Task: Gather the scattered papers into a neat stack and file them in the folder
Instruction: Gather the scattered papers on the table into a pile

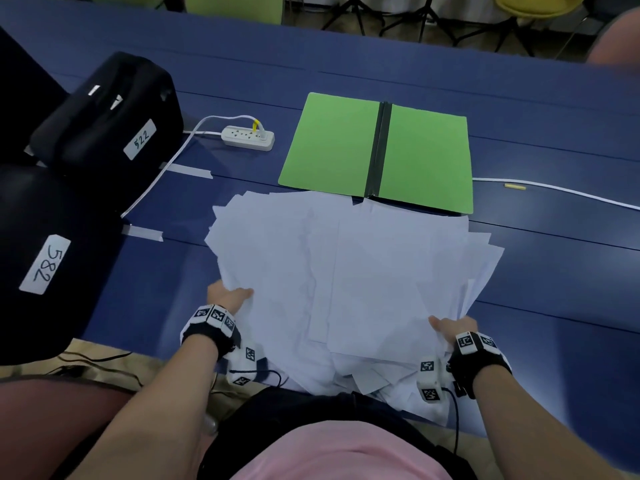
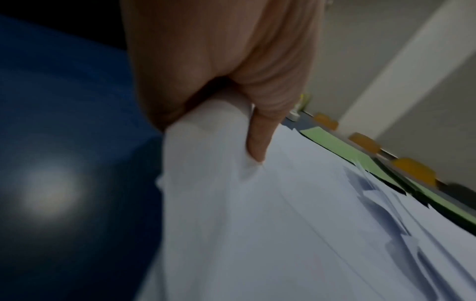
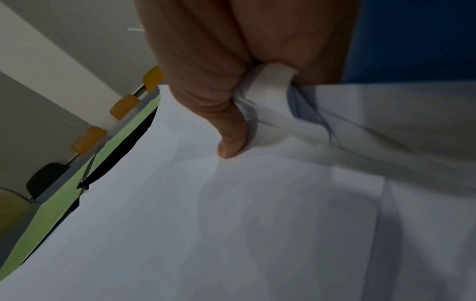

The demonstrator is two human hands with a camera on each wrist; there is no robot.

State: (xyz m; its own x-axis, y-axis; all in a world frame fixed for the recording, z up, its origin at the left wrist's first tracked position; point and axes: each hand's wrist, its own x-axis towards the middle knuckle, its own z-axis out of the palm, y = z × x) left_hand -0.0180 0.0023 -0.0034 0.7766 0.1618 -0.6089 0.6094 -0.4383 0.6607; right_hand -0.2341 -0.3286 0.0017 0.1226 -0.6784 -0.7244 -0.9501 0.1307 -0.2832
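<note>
A loose, fanned pile of white papers [image 1: 346, 271] lies on the blue table [image 1: 554, 271], its near part hanging over the table's front edge. My left hand [image 1: 230, 296] pinches the pile's left edge, thumb on top. My right hand [image 1: 450, 325] pinches the right edge the same way. The left wrist view shows my left hand [image 2: 255, 142] with its thumb pressed on the papers [image 2: 257, 234]. In the right wrist view my right hand [image 3: 229, 140] clamps the bunched sheets [image 3: 257, 224]. The green folder [image 1: 381, 150] lies open and flat just beyond the pile.
Two black bags with labels, 522 [image 1: 110, 112] and 582 [image 1: 41, 258], stand at the left. A white power strip [image 1: 248, 136] with its cord lies left of the folder. Another white cable [image 1: 554, 190] runs off to the right. Chairs stand beyond the table.
</note>
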